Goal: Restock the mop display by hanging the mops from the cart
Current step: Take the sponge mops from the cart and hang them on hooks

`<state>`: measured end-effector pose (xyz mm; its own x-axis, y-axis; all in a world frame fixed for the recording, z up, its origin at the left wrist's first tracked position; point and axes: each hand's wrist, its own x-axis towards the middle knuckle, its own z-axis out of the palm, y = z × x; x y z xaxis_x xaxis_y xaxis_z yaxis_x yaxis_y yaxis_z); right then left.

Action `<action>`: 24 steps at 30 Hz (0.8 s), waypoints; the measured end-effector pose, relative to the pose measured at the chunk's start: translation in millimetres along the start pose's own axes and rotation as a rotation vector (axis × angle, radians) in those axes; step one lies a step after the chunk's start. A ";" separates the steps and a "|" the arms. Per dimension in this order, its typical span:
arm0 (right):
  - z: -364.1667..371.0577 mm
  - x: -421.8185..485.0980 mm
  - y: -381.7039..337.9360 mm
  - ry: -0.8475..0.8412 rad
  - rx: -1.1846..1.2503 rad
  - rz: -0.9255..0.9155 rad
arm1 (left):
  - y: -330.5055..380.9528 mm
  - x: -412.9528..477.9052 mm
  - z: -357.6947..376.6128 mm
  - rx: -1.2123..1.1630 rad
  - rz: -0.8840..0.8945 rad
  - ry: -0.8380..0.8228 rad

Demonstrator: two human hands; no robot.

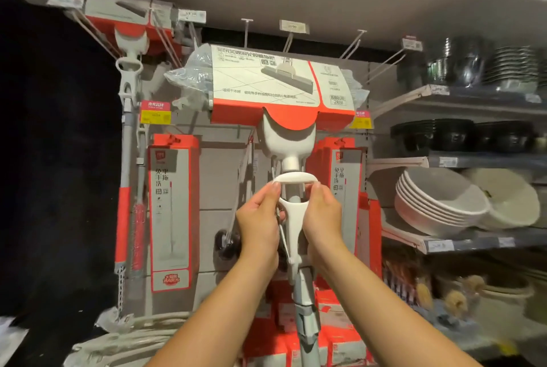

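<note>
We hold the mop point(282, 91) upright in the middle of the display, its head raised to the top row of pegs and wrapped in a red and white card sleeve with crumpled clear plastic point(186, 70) bulging out at the left end. The sleeve's upper edge covers the base of a peg point(288, 42), so we cannot tell whether the mop hangs on it or only rests against it.

Below the head, the white pull handle point(294, 178) arches across the pole. Our left hand point(259, 224) pinches its left end between thumb and fingertips, and our right hand point(322, 218) pinches the right end the same way, both clamped on it. The grey pole point(306, 316) runs down between our forearms and is cut off at the lower edge.

To the left, a second mop point(130, 70) of the same kind hangs from a peg, its lower part hard to make out against the dark. Tall red and grey boxes point(170, 212) hang behind our hands, partly hidden by them. The price tags point(294, 26) on the peg ends are too blurred to read.

On the shelves to the right, stacked white bowls point(438, 203) sit below black bowls point(432, 135). The shiny metal ware point(473, 61) above them is smeared.
</note>
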<state>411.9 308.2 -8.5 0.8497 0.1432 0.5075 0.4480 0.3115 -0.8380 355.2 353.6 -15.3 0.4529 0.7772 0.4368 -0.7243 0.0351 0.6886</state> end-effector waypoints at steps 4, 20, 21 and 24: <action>9.8 40.4 -8.7 0.001 -0.034 -0.074 | 5.2 28.7 21.4 0.014 0.065 -0.029; 63.4 207.2 -30.9 -0.133 0.103 -0.189 | -2.2 173.3 100.3 0.086 0.376 -0.011; 68.6 213.7 -32.4 -0.138 0.118 -0.184 | -2.0 182.5 102.0 0.092 0.392 -0.006; 84.0 230.7 -34.7 -0.156 0.141 -0.183 | 0.2 207.8 105.3 0.109 0.423 -0.019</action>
<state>569.1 409.3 154.5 0.7001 0.2119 0.6819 0.5377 0.4719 -0.6987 504.0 448.9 136.6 0.1383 0.6970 0.7036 -0.7896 -0.3512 0.5032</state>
